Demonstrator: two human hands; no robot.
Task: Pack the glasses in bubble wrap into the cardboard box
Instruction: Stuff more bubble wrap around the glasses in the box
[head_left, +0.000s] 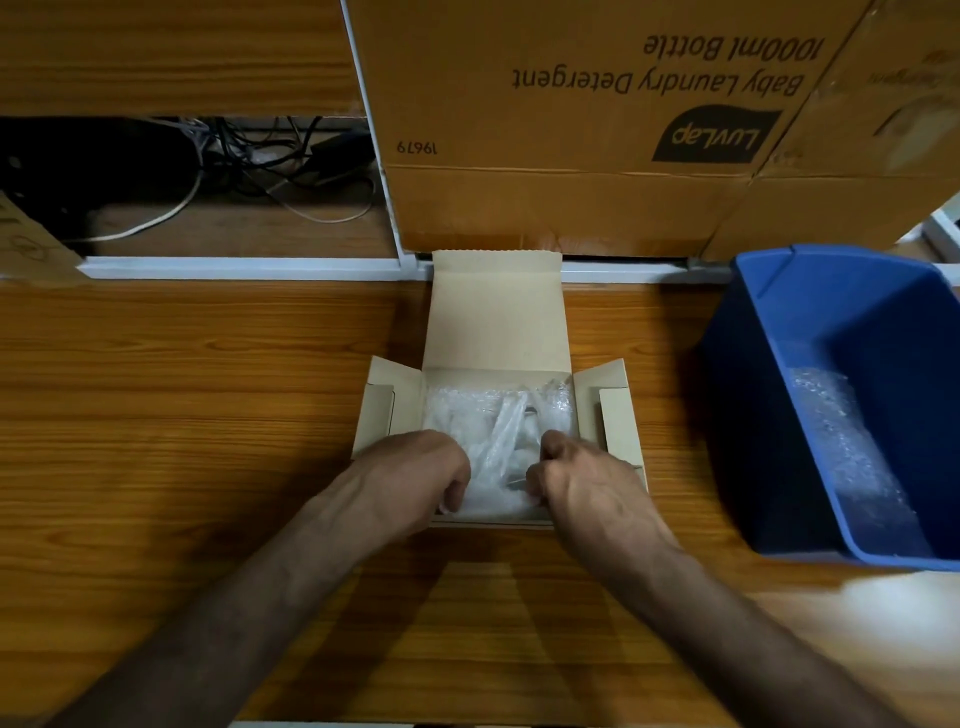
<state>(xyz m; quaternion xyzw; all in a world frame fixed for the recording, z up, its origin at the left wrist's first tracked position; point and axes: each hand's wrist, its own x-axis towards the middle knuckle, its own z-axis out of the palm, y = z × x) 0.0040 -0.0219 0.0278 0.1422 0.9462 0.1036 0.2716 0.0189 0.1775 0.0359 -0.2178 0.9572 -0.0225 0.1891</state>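
Observation:
A small open cardboard box (496, 322) lies on the wooden table, lid flap up at the back and side flaps spread. Clear bubble wrap (493, 426) fills its inside; the glasses within it are not clearly visible. My left hand (415, 467) reaches into the box's near left side, fingers curled down into the wrap. My right hand (576, 478) is at the near right side, fingers curled and gripping the wrap. A raised fold of wrap stands between the two hands.
A blue plastic bin (769, 395) holding more bubble wrap (847, 452) stands to the right. Large brown cartons (571, 156) rise behind the small box. Cables (249, 161) lie in a dark gap at the back left. Bare wooden table (182, 389) spreads to the left.

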